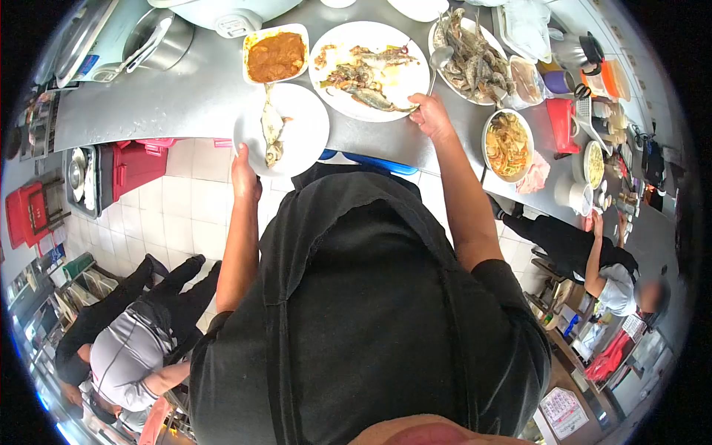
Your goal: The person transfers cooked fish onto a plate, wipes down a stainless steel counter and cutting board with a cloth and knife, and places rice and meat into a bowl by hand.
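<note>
My left hand [245,178] grips the near left rim of a round white plate [305,137], tilted slightly over the counter's front edge. One whole cooked fish [272,135] lies on that plate. My right hand [432,117] is closed around the handle of a metal spoon [441,58], beside the right edge of a large white platter [371,31]. Pieces of cooked fish [371,98] and sauce remains are spread over the platter. Its bowl end rests by a second plate piled with several whole fish [475,63].
A square dish of reddish-brown sauce [276,57] stands at the back left of the steel counter [178,96]. On the right are a bowl of noodle-like food [508,146], a pink cloth [534,174] and a red container [562,126]. Other people [130,356] are at lower left and right.
</note>
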A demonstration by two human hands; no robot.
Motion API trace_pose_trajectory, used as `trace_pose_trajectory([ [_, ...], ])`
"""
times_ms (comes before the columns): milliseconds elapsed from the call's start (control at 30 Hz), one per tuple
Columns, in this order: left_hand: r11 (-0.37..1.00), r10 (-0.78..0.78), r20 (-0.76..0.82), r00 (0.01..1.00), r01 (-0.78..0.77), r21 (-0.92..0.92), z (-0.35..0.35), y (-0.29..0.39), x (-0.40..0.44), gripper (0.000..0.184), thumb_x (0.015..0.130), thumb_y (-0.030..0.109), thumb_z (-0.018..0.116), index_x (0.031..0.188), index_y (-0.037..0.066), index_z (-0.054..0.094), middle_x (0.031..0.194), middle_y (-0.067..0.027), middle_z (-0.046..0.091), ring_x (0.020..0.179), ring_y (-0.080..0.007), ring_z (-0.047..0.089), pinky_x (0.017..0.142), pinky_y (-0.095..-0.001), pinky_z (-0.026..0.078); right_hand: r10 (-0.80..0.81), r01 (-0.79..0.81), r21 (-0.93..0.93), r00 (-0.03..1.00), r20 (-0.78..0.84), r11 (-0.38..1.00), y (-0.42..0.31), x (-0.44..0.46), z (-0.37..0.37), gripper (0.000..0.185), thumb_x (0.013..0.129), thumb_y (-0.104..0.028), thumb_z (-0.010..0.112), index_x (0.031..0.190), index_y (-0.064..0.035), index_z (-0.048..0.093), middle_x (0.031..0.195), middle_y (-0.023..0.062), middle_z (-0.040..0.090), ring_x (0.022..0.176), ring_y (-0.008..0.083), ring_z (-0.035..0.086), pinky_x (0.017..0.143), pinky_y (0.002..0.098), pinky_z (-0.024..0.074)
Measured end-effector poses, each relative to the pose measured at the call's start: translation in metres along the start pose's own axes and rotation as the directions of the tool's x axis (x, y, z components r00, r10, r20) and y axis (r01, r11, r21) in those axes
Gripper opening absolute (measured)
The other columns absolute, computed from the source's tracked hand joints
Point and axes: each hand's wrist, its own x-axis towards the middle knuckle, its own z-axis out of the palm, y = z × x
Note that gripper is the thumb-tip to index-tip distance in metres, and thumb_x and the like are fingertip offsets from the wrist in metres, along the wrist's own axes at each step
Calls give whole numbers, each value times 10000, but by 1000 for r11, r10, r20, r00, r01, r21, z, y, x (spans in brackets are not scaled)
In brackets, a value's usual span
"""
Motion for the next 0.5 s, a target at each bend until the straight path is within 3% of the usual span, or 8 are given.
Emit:
trace_pose_trajectory([
  [133, 998, 27, -22, 999, -25, 64, 8, -3, -4, 571, 1008, 378, 443, 1368, -63, 386, 1306, -193, 522, 1192, -295, 525, 1015, -403, 418, -36, 40, 119, 999, -34, 992, 5, -32, 3, 173, 817, -29, 596, 953, 76, 579, 736, 72, 600, 475, 97, 448, 401, 257, 314],
  [200, 993, 23, -52, 998, -17, 113, 9, 1, -7, 576, 1001, 386, 456, 1360, -61, 400, 1305, -170, 521, 1201, -271, 506, 1030, -382, 390, -84, 91, 108, 994, -70, 990, -10, -57, 22, 101, 831, -53, 613, 893, 23, 596, 724, 43, 588, 468, 71, 414, 397, 234, 280],
  [233, 988, 51, -38, 998, -45, 147, 9, 0, -6, 571, 1002, 387, 452, 1351, -62, 409, 1273, -172, 539, 1156, -266, 533, 983, -379, 426, -109, 118, 103, 990, -89, 988, -18, -67, 29, 70, 838, -66, 622, 863, -3, 604, 717, 28, 582, 464, 58, 398, 395, 222, 263],
  [300, 971, 108, -6, 994, -104, 213, 17, 1, -10, 563, 1003, 391, 442, 1334, -64, 428, 1210, -174, 575, 1065, -256, 587, 890, -371, 498, -156, 162, 124, 986, -64, 979, -30, -79, 35, 145, 842, -52, 604, 947, 48, 597, 794, 83, 626, 536, 98, 506, 436, 244, 348],
  [400, 920, 7, 37, 999, -21, 391, 40, 13, -19, 596, 989, 430, 451, 1298, -80, 446, 1061, -196, 623, 865, -252, 654, 619, -360, 571, -209, 210, 117, 978, -25, 971, -33, -74, 31, 220, 848, -50, 599, 1029, 75, 596, 871, 127, 662, 653, 159, 619, 526, 271, 450],
  [500, 836, -39, 87, 995, -15, 549, 64, 8, -13, 577, 984, 434, 450, 1243, -81, 479, 910, -179, 638, 675, -215, 649, 436, -300, 514, -259, 266, 146, 963, -68, 953, -40, -81, 42, 247, 845, -59, 610, 1056, 68, 599, 909, 133, 670, 712, 177, 651, 556, 275, 474],
])
